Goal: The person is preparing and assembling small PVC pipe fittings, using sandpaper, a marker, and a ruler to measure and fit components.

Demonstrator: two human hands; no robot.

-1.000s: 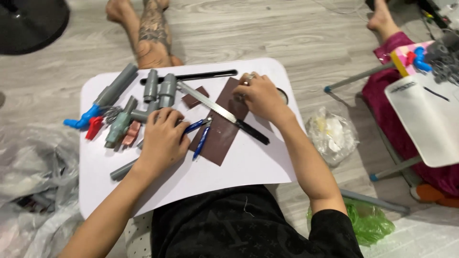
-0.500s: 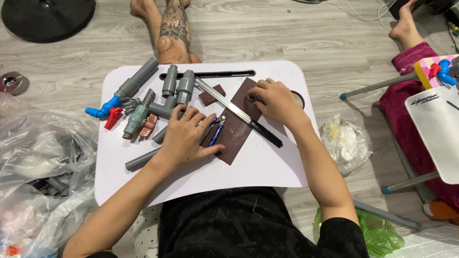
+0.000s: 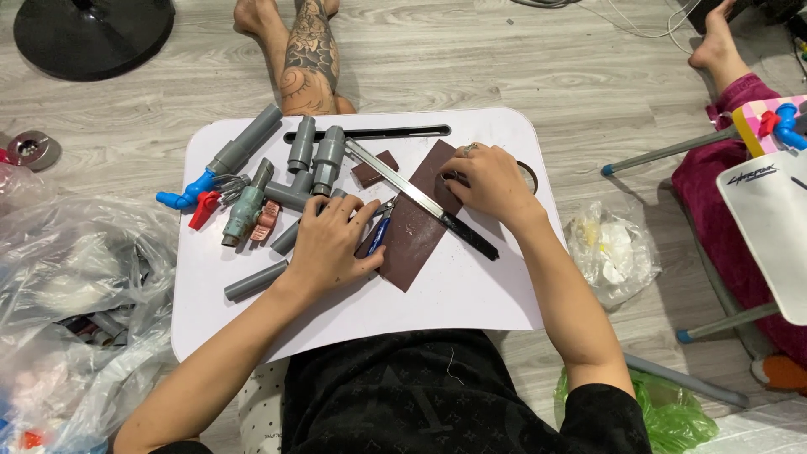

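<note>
I see a small white rounded-corner bench [image 3: 471,294] on a pale wood-grain floor [image 3: 504,67]. To the right of it lies a crumpled clear plastic bag with white and yellow contents [image 3: 609,252], and lower down a bright green plastic bag [image 3: 672,412]. A heap of clear plastic wrapping [image 3: 76,286] spreads along the left side. At the far right a white panel bearing a small dark logo [image 3: 769,227] leans in, its lettering too small for me to make out.

My left hand [image 3: 332,244] lies flat, fingers [image 3: 357,214] spread and gripping nothing, palm down on the lower left part of a dark reddish-brown rectangular sheet with a matte, gritty look [image 3: 416,223], which lies diagonally in the middle of the bench. Blue-handled pliers [image 3: 378,231] poke out just beside the fingertips. My right hand [image 3: 487,181] presses on the sheet's upper right end, fingers curled down; I cannot tell whether they pinch anything. A long flat metal blade with a black handle [image 3: 420,200] crosses the sheet diagonally, passing under the right hand.

Left of the hands lies a cluster of smooth grey plastic pipe fittings [image 3: 307,164], a short loose grey pipe piece [image 3: 256,280], a grey-green valve [image 3: 244,210] and a blue elbow with a red lever [image 3: 189,200].
</note>
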